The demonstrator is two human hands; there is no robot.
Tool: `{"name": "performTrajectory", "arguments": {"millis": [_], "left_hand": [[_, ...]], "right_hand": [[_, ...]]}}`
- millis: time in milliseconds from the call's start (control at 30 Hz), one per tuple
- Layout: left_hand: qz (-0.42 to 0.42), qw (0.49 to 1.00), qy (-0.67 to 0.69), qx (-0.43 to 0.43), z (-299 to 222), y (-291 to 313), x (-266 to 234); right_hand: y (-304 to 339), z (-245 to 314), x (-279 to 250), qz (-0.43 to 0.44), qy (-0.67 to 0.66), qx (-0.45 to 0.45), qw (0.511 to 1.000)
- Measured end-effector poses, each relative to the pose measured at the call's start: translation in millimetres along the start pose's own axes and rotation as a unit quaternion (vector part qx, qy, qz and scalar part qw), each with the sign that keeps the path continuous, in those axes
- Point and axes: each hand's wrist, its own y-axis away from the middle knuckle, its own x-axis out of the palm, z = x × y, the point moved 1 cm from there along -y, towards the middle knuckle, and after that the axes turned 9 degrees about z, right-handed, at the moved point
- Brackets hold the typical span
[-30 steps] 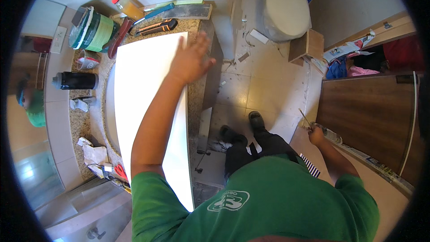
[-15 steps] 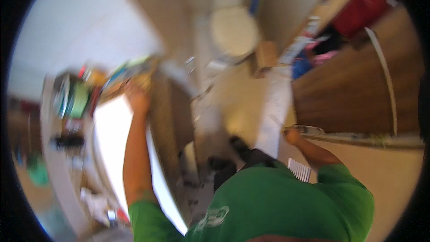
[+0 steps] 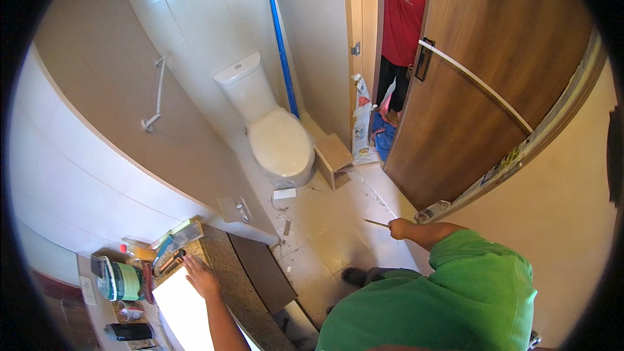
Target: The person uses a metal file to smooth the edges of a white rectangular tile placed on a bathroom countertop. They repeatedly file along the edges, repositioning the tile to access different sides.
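My left hand reaches over the granite counter, at the end of a bright white panel. Its fingers are stretched out, close beside a dark-handled tool; whether they touch it I cannot tell. My right hand is closed round a thin stick-like tool, held out over the floor with its slim end pointing left. The tool's exact kind does not show.
Ahead stand a white toilet and a small wooden box. A person in a red shirt is in the doorway beside the brown door. A green-and-white tub and a black cylinder line the counter's left. Debris litters the tiles.
The view has turned and steadied from a blur. My left hand is still by the counter tools. My right hand still holds the thin tool. The person in red now shows upright in the doorway.
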Motion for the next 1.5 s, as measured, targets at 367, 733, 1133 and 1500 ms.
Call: {"name": "performTrajectory", "arguments": {"millis": [367, 733, 1133, 1500], "left_hand": [[0.027, 0.998, -0.047, 0.031, 9, 50, 7], [0.043, 0.998, -0.049, 0.021, 26, 160, 27], [-0.046, 0.995, -0.044, 0.075, 64, 312, 85], [-0.064, 0.989, -0.014, 0.13, 41, 389, 57]], "right_hand": [[-18, 23, -15, 0.031, 0.022, -0.027, 0.999], [-33, -3, 2, 0.048, 0.023, -0.034, 0.998], [-74, 18, -3, 0.026, 0.025, -0.089, 0.995], [-76, 19, 25, 0.022, 0.007, -0.107, 0.994]]}}
